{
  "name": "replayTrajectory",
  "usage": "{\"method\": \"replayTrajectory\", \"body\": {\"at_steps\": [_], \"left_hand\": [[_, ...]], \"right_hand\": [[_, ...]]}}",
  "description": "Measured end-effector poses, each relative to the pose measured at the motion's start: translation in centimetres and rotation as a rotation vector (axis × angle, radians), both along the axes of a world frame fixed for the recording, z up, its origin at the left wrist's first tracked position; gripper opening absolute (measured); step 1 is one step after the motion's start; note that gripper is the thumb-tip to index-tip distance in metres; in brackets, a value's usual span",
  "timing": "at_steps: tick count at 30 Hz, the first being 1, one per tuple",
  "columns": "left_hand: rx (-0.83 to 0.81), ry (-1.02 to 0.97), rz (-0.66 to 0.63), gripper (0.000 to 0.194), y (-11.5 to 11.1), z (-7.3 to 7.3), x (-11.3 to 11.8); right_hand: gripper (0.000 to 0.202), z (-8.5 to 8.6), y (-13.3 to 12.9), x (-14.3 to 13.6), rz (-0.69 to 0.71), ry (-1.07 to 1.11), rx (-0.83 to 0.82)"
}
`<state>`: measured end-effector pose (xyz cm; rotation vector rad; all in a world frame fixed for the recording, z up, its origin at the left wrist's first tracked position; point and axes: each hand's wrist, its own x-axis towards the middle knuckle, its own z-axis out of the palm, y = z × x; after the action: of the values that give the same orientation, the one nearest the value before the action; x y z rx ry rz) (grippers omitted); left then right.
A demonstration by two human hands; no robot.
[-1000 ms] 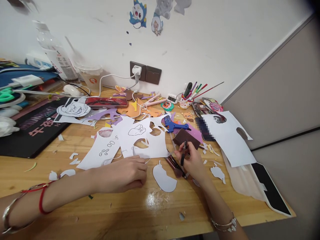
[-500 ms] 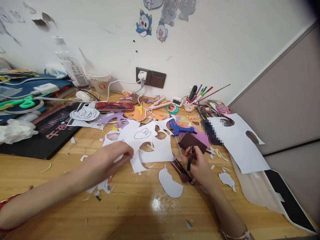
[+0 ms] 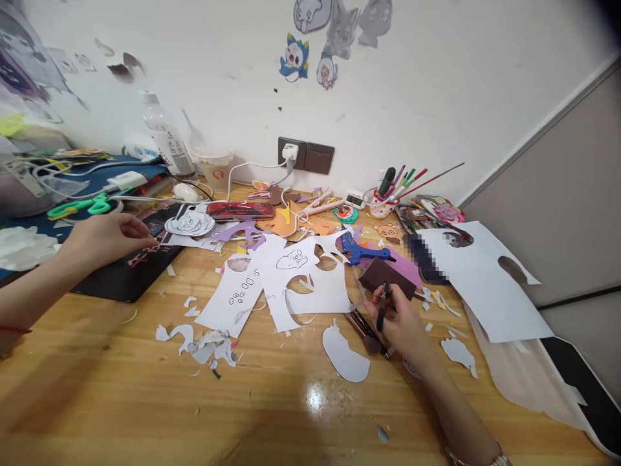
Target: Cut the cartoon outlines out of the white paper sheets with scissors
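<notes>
My left hand (image 3: 114,239) hovers over the black mat (image 3: 104,278) with pink lettering. Its fingers point right, loosely extended, and I see nothing held in them. Close to its fingertips lies a round cut-out paper drawing (image 3: 190,221). What my right hand (image 3: 400,323) grips looks like black-handled scissors (image 3: 385,291), partly covered by the fingers, with a greyish tip pointing left. Beside that tip is a white sheet with cut-out holes (image 3: 323,294) and a line drawing. Another white strip with small ovals (image 3: 228,304) lies to its left. A white paper cut-out (image 3: 344,353) rests below.
A blue glue gun (image 3: 363,249), a brown card (image 3: 388,278) and a cup of pens (image 3: 383,206) stand or lie behind my right hand. Green-handled scissors (image 3: 87,206), a bottle (image 3: 167,139) and a drink cup (image 3: 216,169) are at left. Paper scraps (image 3: 208,346) litter the table.
My left hand has moved left and away from the white sheets to above the black mat. My right hand keeps its grip. The view has swung slightly left.
</notes>
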<state>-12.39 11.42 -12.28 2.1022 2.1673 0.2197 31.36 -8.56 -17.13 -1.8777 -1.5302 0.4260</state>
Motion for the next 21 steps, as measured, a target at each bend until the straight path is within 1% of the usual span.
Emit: {"method": "replayTrajectory", "body": {"at_steps": [5, 9, 13, 17, 19, 21], "left_hand": [[-0.061, 0.034, -0.013, 0.053, 0.3, -0.6, -0.8], [-0.069, 0.098, -0.006, 0.043, 0.3, -0.5, -0.7], [-0.057, 0.159, -0.031, 0.036, -0.1, -0.2, -0.2], [0.037, 0.198, -0.068, 0.034, -1.7, 0.0, 1.2], [0.059, 0.184, -0.135, 0.036, -2.8, -0.2, 2.4], [0.064, 0.141, -0.249, 0.036, -4.0, -0.7, 4.1]], "right_hand": [[0.019, -0.3, 0.1, 0.1, -0.008, -0.007, 0.006], [0.018, -0.2, 0.0, 0.0, -0.010, -0.009, 0.007], [0.018, -0.2, 0.0, 0.0, -0.002, -0.010, 0.005], [0.019, -0.2, 0.0, 0.1, 0.009, -0.012, 0.000], [0.020, -0.2, 0.0, 0.1, 0.007, -0.013, -0.006], [0.021, -0.3, 0.0, 0.2, 0.003, -0.013, -0.013]]}}
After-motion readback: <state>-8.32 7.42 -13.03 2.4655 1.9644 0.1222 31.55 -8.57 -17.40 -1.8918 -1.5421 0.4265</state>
